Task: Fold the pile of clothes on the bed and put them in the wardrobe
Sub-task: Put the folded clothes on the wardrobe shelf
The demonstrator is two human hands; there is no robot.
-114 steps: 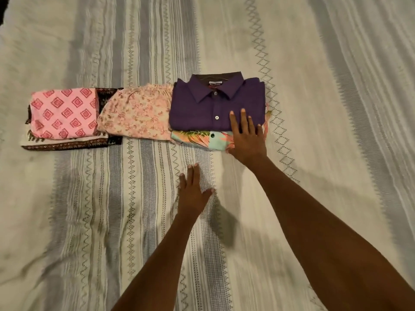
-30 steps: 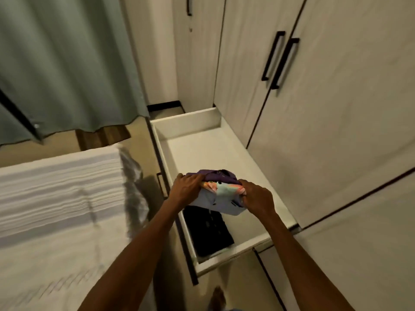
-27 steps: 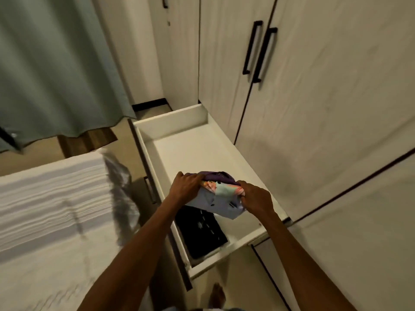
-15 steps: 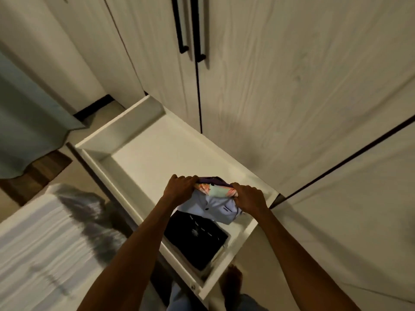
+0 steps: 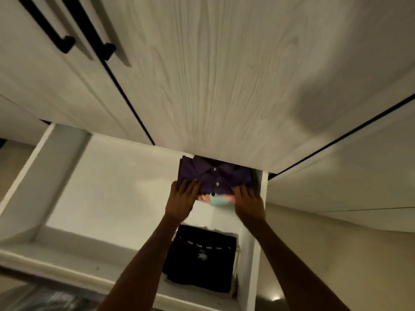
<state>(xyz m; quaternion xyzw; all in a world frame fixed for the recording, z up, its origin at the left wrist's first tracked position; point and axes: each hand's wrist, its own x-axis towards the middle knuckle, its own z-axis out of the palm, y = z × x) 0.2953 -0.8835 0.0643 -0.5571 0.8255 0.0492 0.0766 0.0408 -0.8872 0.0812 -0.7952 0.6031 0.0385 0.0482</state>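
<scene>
Stack now lowered into drawer [image 5: 67, 176] | hands [image 5: 182, 200] flat on purple shirt [image 5: 215, 176]

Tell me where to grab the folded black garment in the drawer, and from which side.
Grip the folded black garment with white print by its left and right folded edges, coming straight down from above: it lies flat in the white drawer's near right corner, and the drawer wall blocks a sideways approach.

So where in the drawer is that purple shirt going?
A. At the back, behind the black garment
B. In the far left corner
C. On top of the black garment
A: the purple shirt lies at the drawer back by the wardrobe doors, with the black garment nearer the front.
</scene>
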